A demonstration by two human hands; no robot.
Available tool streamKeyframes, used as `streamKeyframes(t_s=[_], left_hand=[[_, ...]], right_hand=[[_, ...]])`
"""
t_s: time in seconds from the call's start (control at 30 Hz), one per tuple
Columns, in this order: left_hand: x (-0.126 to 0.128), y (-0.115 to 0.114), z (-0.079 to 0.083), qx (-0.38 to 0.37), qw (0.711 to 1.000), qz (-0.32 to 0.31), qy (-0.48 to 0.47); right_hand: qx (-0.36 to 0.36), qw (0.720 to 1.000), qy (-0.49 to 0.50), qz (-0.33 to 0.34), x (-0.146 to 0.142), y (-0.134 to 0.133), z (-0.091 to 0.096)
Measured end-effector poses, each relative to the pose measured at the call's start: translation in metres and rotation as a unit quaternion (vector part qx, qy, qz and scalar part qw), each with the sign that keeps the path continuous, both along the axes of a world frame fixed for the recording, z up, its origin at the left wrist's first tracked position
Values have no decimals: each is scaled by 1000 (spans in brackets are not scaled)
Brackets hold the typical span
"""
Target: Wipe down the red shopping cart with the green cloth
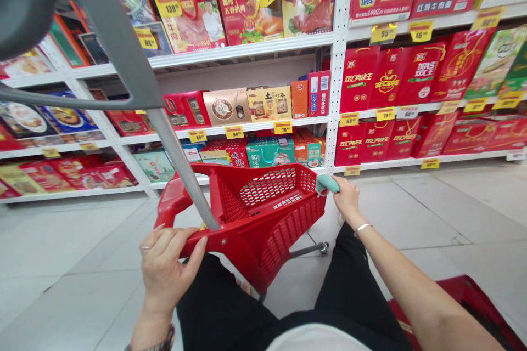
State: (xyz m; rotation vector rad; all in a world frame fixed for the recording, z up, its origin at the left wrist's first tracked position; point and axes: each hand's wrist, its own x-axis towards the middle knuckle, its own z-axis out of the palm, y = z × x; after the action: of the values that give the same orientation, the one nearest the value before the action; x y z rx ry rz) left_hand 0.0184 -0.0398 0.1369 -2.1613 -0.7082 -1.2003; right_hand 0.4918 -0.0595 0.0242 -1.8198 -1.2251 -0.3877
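A red plastic rolling shopping basket stands tilted in front of me, between my legs. Its metal rod rises to a big grey handle at the upper left. My left hand is closed over the near left end of the basket's rim, thumb on top. At the far right corner, my right hand grips a pale green cloth and presses it against the rim. The basket's inside shows bare through its perforated walls, and a small wheel sticks out below.
White shelves full of boxed food and yellow price tags line the far side. Red gift boxes fill the right shelves. Grey tiled floor lies around. A dark red container sits at the lower right, beneath my right arm.
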Motion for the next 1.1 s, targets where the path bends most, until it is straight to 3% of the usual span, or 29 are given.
streamKeyframes(t_s=[0.1, 0.2, 0.37, 0.53, 0.63, 0.8, 0.93, 1.1], left_hand=[[1, 0, 0, -7, 1000, 3, -12], [4, -1, 0, -14, 1000, 2, -24], [7, -1, -2, -22, 999, -2, -33], [6, -1, -4, -11, 1000, 5, -26], [6, -1, -5, -11, 1000, 3, -21], [7, 0, -6, -24, 999, 3, -36], [7, 1, -8, -36, 998, 9, -45], [7, 1, -6, -31, 999, 4, -44]], right_hand=[[16, 999, 1, 35, -28, 0, 12], [48, 988, -7, 149, -80, 2, 31], [97, 935, -6, 342, -173, 0, 66], [87, 892, -31, 444, -217, 2, 69], [74, 895, -33, 439, -217, 3, 60], [58, 913, -93, 392, -193, 3, 39], [63, 929, -126, 341, -159, 5, 14], [10, 954, -125, 272, -101, 11, -8]])
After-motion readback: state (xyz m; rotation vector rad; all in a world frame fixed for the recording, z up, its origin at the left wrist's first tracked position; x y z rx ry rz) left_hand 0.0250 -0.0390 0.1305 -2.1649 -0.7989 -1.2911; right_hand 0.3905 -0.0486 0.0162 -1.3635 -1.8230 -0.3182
